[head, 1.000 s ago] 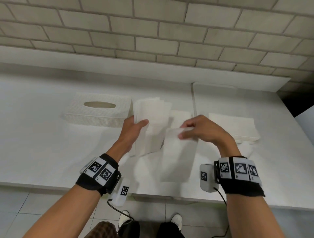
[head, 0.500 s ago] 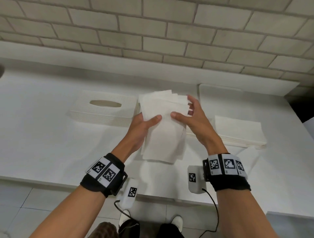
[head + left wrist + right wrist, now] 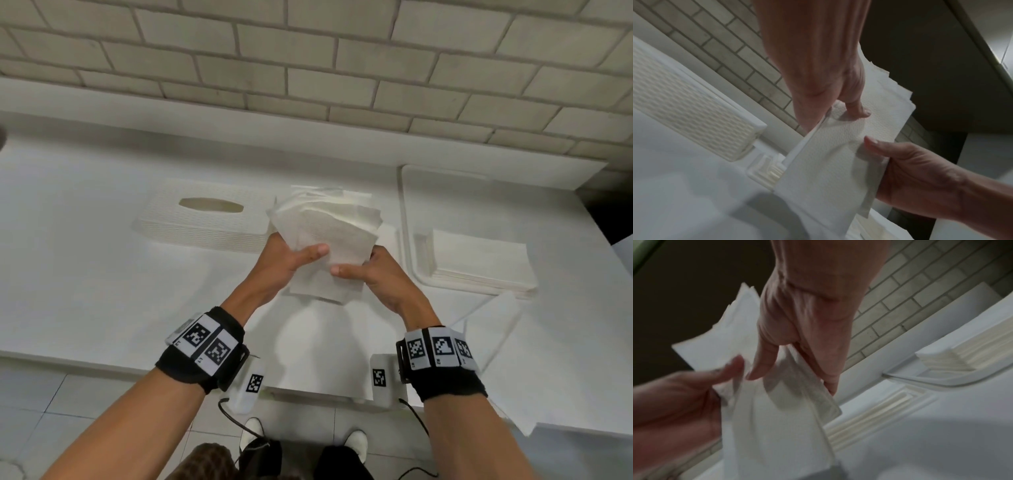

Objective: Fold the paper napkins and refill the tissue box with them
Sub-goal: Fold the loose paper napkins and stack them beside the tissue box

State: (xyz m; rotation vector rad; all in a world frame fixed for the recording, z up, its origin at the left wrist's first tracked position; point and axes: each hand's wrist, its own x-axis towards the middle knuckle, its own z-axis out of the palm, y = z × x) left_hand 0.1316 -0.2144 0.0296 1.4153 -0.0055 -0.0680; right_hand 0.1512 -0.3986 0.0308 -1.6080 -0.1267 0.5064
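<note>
Bundle of folded napkins (image 3: 325, 240) is held up off the counter w/ both hands, just right of the tissue box (image 3: 205, 219) and in front of it. Left hand (image 3: 287, 263) grips the bundle's left edge, thumb across the front sheet, fingers behind. Right hand (image 3: 373, 274) grips the right edge the same way, thumb on front. Sheets fan out unevenly at the top, corners staggered. Wrist views confirm: thumbs press on embossed paper, several layers visible at the edges.

Tissue box is white, woven-texture, oval slot on top, lying flat on the counter. No brand or readable writing on box or napkins. Only markings: black-and-white square code tags on the wristbands (image 3: 202, 346) and on the small white camera units under each wrist; not text.

Second napkin stack (image 3: 479, 260) sits flat to the right, partly on a white tray (image 3: 407, 205). Another low pile lies behind the held bundle; mostly hidden, count can't be told.

Counter (image 3: 85, 274) is plain white, w/ a raised ledge at the back. Wall (image 3: 308, 51) is pale grey brick. Floor below is light tile; white shoes and dark trousers show at the bottom edge. Dark gap at far right, contents unclear. Right wrist view is blurred.
</note>
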